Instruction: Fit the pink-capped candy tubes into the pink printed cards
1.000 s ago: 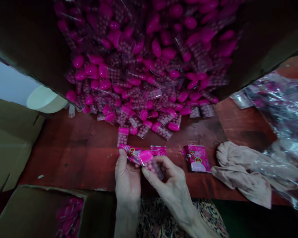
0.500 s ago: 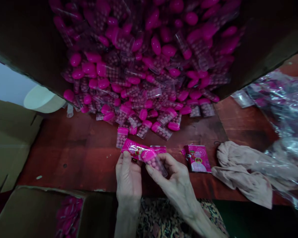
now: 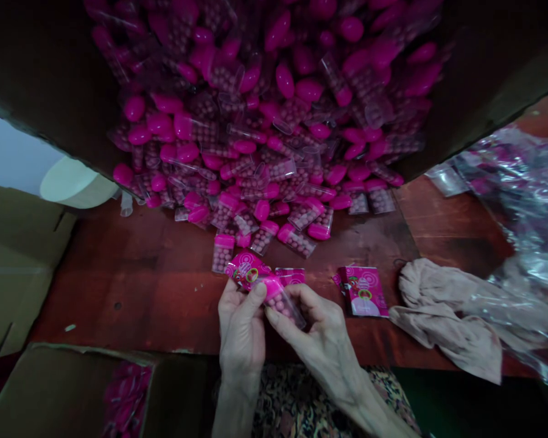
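A clear flat candy container (image 3: 284, 305) with a pink cap and pink balls inside lies tilted between my hands over the table. My right hand (image 3: 322, 331) pinches its clear body between thumb and fingers. My left hand (image 3: 244, 331) is closed on a pink printed sleeve (image 3: 247, 269), its thumb pressed against the sleeve's end beside the cap. How far the cap sits inside the sleeve I cannot tell. Behind them a second pink printed piece (image 3: 291, 275) lies on the table. To the right rests a small stack of pink printed sleeves (image 3: 364, 292).
A large tipped box (image 3: 475, 103) spills a heap of capped candy containers (image 3: 256, 176) onto the red table (image 3: 164, 292). At right are a crumpled cloth (image 3: 442, 310) and clear plastic bags (image 3: 530, 201). An open carton (image 3: 64, 389) with pink packs stands lower left, below a white bowl (image 3: 75, 185).
My left thumb has moved right along the sleeve to the container's cap. The sleeve has shifted and shows less of its length. My right hand keeps its hold on the container.
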The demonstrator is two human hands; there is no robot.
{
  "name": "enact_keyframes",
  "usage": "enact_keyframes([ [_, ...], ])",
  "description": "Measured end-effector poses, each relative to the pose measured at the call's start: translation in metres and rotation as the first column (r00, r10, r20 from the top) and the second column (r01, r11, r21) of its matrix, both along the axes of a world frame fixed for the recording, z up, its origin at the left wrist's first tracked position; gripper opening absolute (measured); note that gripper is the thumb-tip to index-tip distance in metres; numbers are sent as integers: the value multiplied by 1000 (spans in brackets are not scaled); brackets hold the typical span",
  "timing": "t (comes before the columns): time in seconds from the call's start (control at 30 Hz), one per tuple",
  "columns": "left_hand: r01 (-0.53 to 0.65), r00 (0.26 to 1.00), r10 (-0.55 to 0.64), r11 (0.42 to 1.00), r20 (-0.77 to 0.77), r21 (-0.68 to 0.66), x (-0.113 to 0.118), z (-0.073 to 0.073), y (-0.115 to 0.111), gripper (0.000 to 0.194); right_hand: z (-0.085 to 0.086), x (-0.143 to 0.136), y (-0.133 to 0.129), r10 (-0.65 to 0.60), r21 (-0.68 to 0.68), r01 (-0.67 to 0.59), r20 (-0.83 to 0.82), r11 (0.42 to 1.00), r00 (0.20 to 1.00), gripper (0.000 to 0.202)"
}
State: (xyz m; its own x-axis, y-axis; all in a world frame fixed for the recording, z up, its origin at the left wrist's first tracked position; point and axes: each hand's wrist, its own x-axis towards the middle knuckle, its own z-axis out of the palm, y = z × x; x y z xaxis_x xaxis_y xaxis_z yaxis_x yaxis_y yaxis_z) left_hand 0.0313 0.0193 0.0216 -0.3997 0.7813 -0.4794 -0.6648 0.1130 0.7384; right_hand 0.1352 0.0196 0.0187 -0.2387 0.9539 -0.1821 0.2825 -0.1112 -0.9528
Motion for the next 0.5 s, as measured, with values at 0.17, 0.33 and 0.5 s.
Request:
enact_keyframes([
  [0.17,-5,1000,5,1000,-13,6,0,-1,1,28,-1,0,2,14,-77,-21,-82,997,996,15],
  [0.33,9,1000,-9,1000,-26,3,-3,-2,2,32,2,5,6,64,-168,-92,-163,982,984,15],
  [0.5,90,996,-90,996,-10,27,-10,-5,2,33,3,8,7,81,-195,-125,-218,973,973,14],
])
